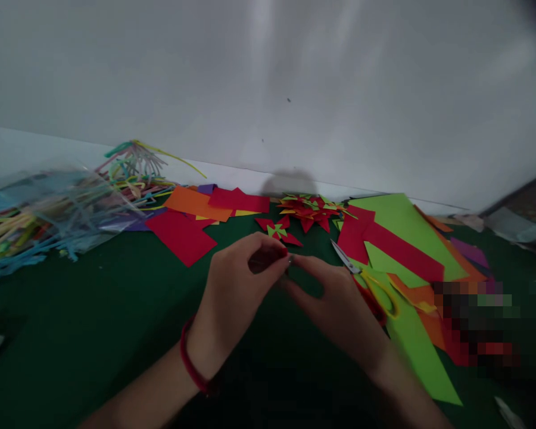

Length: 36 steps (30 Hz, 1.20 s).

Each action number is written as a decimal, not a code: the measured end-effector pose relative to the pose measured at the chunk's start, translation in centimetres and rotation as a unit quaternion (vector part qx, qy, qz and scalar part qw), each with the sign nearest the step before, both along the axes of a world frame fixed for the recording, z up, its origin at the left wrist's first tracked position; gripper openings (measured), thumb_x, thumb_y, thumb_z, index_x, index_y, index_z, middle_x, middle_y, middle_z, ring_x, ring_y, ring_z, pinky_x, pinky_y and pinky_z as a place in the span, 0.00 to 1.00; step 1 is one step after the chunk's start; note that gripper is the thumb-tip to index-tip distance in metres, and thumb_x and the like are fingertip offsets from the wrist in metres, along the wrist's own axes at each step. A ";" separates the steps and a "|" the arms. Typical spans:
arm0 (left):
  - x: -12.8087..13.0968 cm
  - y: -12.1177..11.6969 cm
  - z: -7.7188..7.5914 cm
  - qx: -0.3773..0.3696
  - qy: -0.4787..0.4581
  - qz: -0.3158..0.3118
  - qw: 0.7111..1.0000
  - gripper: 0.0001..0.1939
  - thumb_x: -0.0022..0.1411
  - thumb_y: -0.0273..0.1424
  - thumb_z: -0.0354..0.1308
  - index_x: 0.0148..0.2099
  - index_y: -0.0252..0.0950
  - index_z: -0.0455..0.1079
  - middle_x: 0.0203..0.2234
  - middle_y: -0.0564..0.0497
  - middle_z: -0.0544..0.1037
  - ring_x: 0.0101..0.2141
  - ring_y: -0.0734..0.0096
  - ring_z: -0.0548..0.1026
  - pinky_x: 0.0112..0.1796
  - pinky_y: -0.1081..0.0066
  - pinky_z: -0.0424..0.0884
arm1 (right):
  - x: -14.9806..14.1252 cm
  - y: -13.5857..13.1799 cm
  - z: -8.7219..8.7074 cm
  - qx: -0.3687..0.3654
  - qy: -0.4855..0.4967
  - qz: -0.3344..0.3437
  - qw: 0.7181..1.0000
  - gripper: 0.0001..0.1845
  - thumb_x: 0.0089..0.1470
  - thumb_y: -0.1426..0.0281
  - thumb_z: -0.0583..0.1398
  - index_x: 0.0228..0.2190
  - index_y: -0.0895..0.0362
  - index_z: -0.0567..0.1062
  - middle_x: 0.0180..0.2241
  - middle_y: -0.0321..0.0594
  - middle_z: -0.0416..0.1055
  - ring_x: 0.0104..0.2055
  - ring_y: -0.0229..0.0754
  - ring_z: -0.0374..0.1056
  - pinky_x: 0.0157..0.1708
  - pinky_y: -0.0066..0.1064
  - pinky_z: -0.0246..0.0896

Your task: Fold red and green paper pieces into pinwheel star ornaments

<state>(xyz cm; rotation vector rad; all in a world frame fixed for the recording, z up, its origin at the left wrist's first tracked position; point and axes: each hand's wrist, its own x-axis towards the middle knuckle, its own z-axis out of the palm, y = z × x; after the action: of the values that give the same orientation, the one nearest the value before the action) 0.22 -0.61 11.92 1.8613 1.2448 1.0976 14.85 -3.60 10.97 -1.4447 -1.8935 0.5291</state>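
My left hand [239,286], with a dark red band [193,363] on its wrist, has its thumb and fingers pinched together. A tiny red bit shows at those fingertips, too small to name. Against them come the pinched thumb and finger of my right hand [339,298], where a small greyish spot shows; what they hold is hidden. Just beyond the fingertips lies a red and green paper flower [277,231] on the green tabletop [129,322]. Scissors [375,292] with yellow and red handles lie beside my right hand, blades pointing away.
Behind, a pile of red and green paper flowers [315,208] sits by the white wall [268,89]. Red paper [183,237] and orange paper [199,202] lie left of it. Green sheets [388,226] spread rightward. Pipe cleaners in a clear bag [84,208] lie far left.
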 end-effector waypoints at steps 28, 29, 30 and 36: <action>-1.2 -0.3 1.3 -0.141 -0.047 -0.103 0.984 0.07 0.52 0.34 0.57 0.34 0.41 0.74 0.19 0.55 0.76 0.17 0.76 0.71 0.14 0.81 0.63 | 1.4 -0.7 2.2 -0.077 0.238 0.007 0.968 0.05 0.48 0.68 0.60 0.31 0.54 0.74 0.28 0.35 0.73 0.30 0.35 0.69 0.30 0.24 0.67; -1.2 -0.3 1.3 -0.144 -0.045 -0.105 0.983 0.07 0.52 0.34 0.57 0.34 0.41 0.74 0.19 0.55 0.76 0.18 0.76 0.71 0.15 0.81 0.64 | 1.4 -0.7 2.2 -0.072 0.235 0.004 0.969 0.05 0.48 0.68 0.60 0.31 0.54 0.74 0.28 0.35 0.73 0.29 0.35 0.69 0.29 0.24 0.67; -1.2 -0.3 1.3 -0.145 -0.045 -0.107 0.983 0.07 0.52 0.34 0.57 0.34 0.41 0.74 0.20 0.54 0.76 0.19 0.76 0.72 0.15 0.81 0.64 | 1.4 -0.7 2.3 -0.065 0.231 -0.002 0.971 0.05 0.47 0.68 0.60 0.30 0.54 0.74 0.28 0.35 0.73 0.29 0.35 0.69 0.29 0.24 0.68; -1.1 -0.2 1.4 -0.121 -0.046 -0.114 0.985 0.07 0.51 0.34 0.58 0.32 0.39 0.74 0.24 0.53 0.78 0.26 0.72 0.75 0.24 0.78 0.69 | 1.0 -1.1 3.2 -0.071 0.217 -0.011 0.973 0.05 0.47 0.70 0.60 0.29 0.56 0.74 0.29 0.37 0.73 0.31 0.38 0.70 0.29 0.26 0.69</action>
<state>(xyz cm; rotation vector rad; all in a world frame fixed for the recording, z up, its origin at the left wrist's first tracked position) -0.83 -0.81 13.28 1.7004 1.0341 0.8589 15.86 -4.67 14.18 -1.3062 -1.5142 0.9053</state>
